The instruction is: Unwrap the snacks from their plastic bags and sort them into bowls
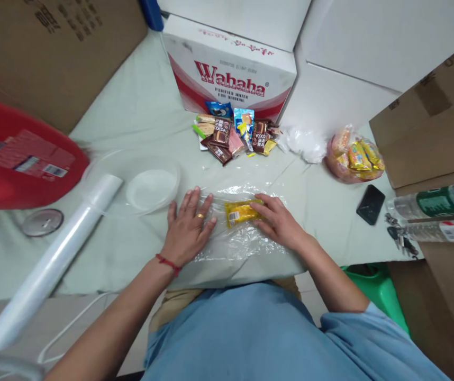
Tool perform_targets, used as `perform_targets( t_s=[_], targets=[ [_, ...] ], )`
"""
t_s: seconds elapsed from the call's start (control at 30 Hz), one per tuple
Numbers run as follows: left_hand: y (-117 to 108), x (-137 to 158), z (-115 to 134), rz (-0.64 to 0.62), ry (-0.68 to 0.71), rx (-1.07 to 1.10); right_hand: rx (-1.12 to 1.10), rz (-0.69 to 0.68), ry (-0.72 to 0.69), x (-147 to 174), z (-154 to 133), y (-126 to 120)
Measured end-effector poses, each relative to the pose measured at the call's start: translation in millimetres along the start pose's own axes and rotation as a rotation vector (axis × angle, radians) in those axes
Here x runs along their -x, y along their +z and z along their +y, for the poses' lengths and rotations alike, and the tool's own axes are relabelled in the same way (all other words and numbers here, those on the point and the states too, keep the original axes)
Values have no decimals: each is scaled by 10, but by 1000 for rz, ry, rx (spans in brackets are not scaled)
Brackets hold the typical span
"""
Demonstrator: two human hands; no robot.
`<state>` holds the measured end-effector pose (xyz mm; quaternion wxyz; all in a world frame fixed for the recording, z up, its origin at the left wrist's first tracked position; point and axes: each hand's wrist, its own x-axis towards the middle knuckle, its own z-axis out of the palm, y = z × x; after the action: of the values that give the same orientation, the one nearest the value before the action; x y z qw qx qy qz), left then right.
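A yellow snack packet [238,213] lies on a crinkled sheet of clear plastic film [230,244] near the front edge of the table. My left hand [188,225] rests flat on the film's left part, fingers spread, a ring on one finger and a red cord at the wrist. At the packet's right end, my right hand [277,219] has its fingertips on or just over the wrapper. Its fingers are apart and bent slightly, and they hide that end of the packet.
A clear plastic tub [153,159] and a film roll [52,264] lie leftward, by a red jug [20,159]. Assorted snacks [221,137] sit before a Wahaha carton [230,74]. A snack bowl [340,172], black phone [371,205], keys [401,241] and bottles [437,203] stand right.
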<state>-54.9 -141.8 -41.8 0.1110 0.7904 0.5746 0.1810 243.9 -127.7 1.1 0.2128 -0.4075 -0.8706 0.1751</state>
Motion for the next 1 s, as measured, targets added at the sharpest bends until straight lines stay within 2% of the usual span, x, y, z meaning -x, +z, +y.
perform_targets(
  t_s=[0.07,0.13,0.2,0.27,0.33,0.4,0.5,0.6,0.67,0.77,0.87,0.93,1.0],
  targets=[
    [-94,93,-41,76,59,20,-41,31,-9,218,-37,-120],
    [-220,207,-69,113,179,42,-79,12,-30,455,-95,-191],
    [-337,329,-102,51,335,88,-73,-40,-42,672,-149,-174],
    [-398,445,-157,-70,459,140,-25,-73,-28,836,-176,-89],
    [-388,533,-234,-152,515,165,10,-46,-2,921,-170,6],
    [-337,570,-307,-151,508,180,-8,18,-7,921,-149,45],
    [-287,492,-334,-96,402,255,-94,67,-29,771,-127,-59],
    [-317,274,-241,-106,195,364,-213,56,25,496,-93,-264],
    [-341,98,-161,-117,29,391,-318,42,110,284,-17,-354],
    [-317,-147,-86,-88,-219,371,-515,4,357,4,191,-337],
    [-230,-298,-59,45,-401,380,-598,-27,615,-158,407,-196],
    [-168,-306,-39,182,-443,370,-541,-29,673,-191,488,-104],
    [-117,-215,1,315,-425,327,-459,-33,675,-185,510,-45]
  ],
)
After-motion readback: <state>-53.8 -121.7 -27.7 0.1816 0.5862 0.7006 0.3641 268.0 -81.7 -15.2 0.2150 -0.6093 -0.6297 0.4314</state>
